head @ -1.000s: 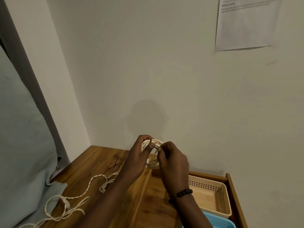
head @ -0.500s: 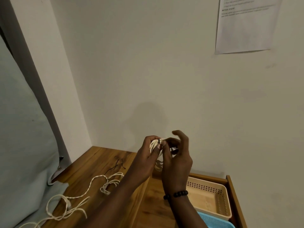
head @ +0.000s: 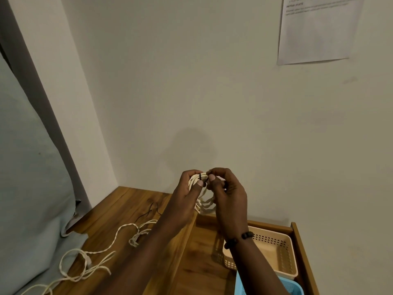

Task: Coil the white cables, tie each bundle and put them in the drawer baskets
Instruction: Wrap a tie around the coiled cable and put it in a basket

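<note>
Pale plaster walls meet in a corner above a wooden tabletop. Left hand is closed around a coiled bundle of white cable, thumb pressed across the strands beside a dark tie wrapped around them. Right hand pinches at the bundle's right side with thumb and forefinger, remaining fingers curled; a dark beaded bracelet sits on that wrist. Loops of the coil hang below and between both hands, raised above the surface. Below the right hand an open wooden drawer holds a beige perforated basket and, nearer the camera, a blue basket. Down-left of the left hand, loose white cable trails across the tabletop. A printed sheet is on the wall up-right.
</note>
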### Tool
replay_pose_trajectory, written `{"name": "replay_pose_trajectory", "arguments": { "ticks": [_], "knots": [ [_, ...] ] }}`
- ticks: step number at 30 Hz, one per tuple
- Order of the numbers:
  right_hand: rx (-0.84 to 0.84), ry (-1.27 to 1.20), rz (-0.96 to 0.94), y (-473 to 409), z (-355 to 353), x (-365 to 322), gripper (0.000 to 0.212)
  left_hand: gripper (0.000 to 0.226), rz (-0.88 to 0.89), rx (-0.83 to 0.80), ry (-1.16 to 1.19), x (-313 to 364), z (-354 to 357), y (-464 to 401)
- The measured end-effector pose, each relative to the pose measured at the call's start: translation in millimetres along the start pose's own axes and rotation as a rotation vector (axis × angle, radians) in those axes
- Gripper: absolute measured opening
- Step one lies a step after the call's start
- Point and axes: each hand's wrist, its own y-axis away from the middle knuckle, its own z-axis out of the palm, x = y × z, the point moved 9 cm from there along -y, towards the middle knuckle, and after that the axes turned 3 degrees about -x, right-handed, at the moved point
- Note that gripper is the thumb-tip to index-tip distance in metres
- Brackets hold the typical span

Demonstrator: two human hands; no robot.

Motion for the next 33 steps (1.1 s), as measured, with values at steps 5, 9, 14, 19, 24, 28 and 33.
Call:
{"name": "replay_pose_trajectory", "arguments": {
  "ticks": [5,9,14,19,24,28,33],
  "knots": [
    [0.013,0.042,-0.049,-4.9,-6.7,-8.1,0.017,0.026,0.010,0.013,-0.043,-2.8,-1.0,-0.6],
    [-0.033,0.033,-0.027,-3.5,2.1,-4.4,0.010,0.028,0.036,0.010,-0.032,-0.5,0.7,-3.3],
    [0.016,0.173,0.020,-4.2,-2.0,-2.0,0.009,0.030,0.092,0.058,-0.089,4.4,-1.5,-2.6],
    [0.005,0.189,0.039,-5.5,-1.1,3.1,0.009,0.025,0.149,0.069,-0.124,7.5,-2.1,-2.6],
    [-0.053,0.199,-0.002,-7.1,3.9,1.8,0.009,0.023,0.157,0.052,-0.140,5.4,-3.9,-2.8],
    [-0.062,0.239,-0.016,-6.1,5.2,4.6,0.012,0.021,0.161,0.067,-0.167,3.9,-6.1,-2.9],
    [-0.038,0.272,-0.087,-6.2,5.1,-0.6,0.028,0.023,0.153,0.046,-0.210,-2.0,-5.1,-3.3]
  ]
}}
